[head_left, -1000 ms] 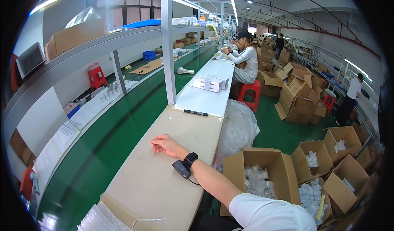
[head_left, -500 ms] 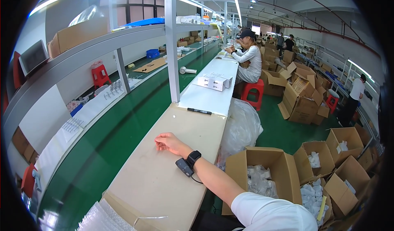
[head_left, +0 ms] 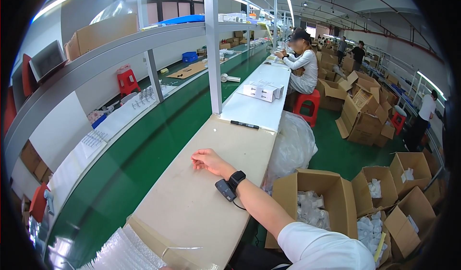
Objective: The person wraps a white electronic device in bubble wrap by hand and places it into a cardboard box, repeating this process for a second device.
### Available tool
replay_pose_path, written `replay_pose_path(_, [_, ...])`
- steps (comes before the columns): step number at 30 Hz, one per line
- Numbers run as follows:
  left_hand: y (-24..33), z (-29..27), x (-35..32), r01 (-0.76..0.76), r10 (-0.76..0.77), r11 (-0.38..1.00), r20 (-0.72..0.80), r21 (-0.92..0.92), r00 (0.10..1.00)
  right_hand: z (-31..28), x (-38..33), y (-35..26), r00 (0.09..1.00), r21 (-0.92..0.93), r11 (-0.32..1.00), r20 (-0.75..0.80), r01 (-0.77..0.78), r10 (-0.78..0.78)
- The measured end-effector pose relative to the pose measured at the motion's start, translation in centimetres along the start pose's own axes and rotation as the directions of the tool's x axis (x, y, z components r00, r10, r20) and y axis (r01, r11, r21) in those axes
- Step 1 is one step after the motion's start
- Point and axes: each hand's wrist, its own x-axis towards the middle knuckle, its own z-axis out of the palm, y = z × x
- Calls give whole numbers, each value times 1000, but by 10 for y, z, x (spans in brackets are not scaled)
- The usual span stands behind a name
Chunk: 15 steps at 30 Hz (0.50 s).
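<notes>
While my right hand [head_left: 207, 159] rests on the bare tan cardboard-topped bench [head_left: 192, 207] near its middle, fingers loosely curled and pinching nothing, my left hand's out of view. Nearest item: sheet of clear bubble wrap [head_left: 120, 253] at the near edge. Risk I see: the dangling black wrist-strap device [head_left: 225, 189] could snag the bench's right edge.

surface [head_left: 201, 193]: matt tan board, smooth | conveyor belt [head_left: 144, 159]: glossy green, reflecting lamps | bubble wrap [head_left: 125, 253]: clear shiny plastic | boxes [head_left: 326, 193]: matt brown cardboard | bag [head_left: 293, 145]: thin translucent plastic | post [head_left: 212, 54]: smooth pale metal | wrist band [head_left: 236, 179]: black, matt | stool [head_left: 307, 104]: glossy red plastic
</notes>
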Motion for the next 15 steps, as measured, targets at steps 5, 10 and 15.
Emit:
replay_pose_path(5, [-1,1,-1,-30,30,1000,-39,1,999,-1,2,2,1000,-18,1000,23,-9,10])
replay_pose_path(10, [-10,1,0,-46,47,999,-38,23,998,1,3,2,999,-12,1000,28,-15,16])
replay_pose_path(15, [-10,2,3,-43,43,999,-32,-2,999,2,5,1,1000,-21,1000,27,-8,9])
